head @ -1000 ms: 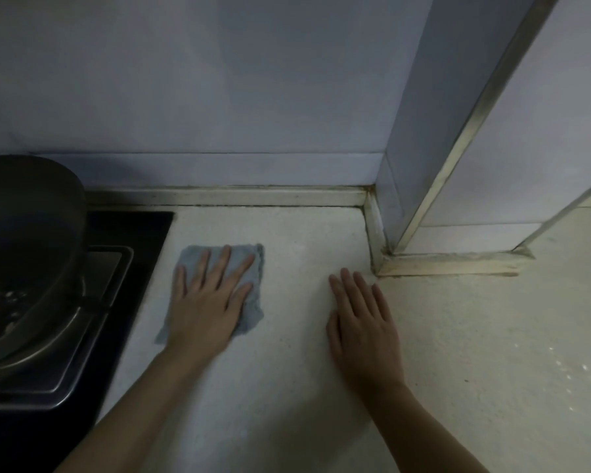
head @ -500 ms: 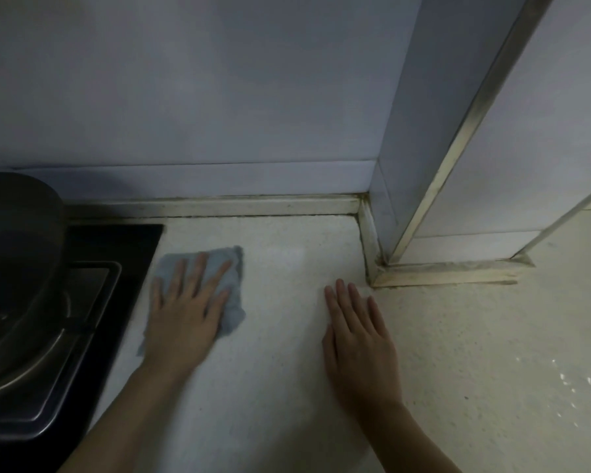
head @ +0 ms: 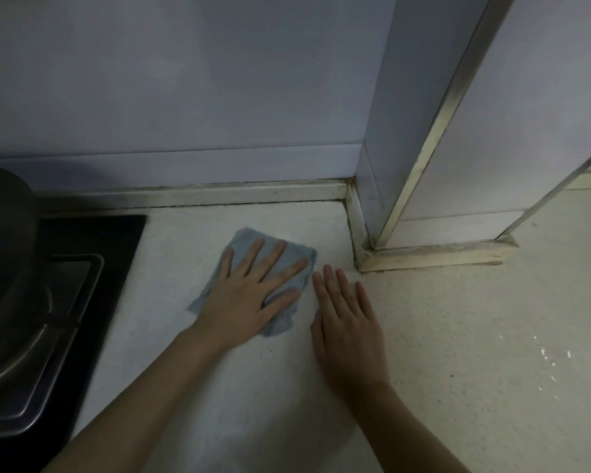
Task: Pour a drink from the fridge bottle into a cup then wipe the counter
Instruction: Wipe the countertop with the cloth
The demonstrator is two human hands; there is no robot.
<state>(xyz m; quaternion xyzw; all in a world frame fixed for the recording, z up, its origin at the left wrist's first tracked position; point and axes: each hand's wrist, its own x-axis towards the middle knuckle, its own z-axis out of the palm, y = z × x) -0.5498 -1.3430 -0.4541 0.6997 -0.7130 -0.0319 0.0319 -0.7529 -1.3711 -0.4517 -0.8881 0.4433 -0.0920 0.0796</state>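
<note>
A small blue-grey cloth (head: 244,237) lies flat on the pale speckled counter (head: 475,336), near the back wall. My left hand (head: 249,295) presses down on the cloth with its palm, fingers spread and pointing toward the wall. My right hand (head: 347,322) rests flat on the bare counter just right of the cloth, fingers together, holding nothing. Its fingertips almost touch the cloth's right edge. No bottle or cup is in view.
A black stove top (head: 93,240) with a dark pan (head: 4,250) on its burner fills the left side. A wall pillar with metal trim (head: 420,131) juts onto the counter at the back right. Shiny wet specks (head: 546,360) lie at far right.
My left hand has slid the cloth to the right, away from the stove edge and up to my right hand. The right hand has stayed in place.
</note>
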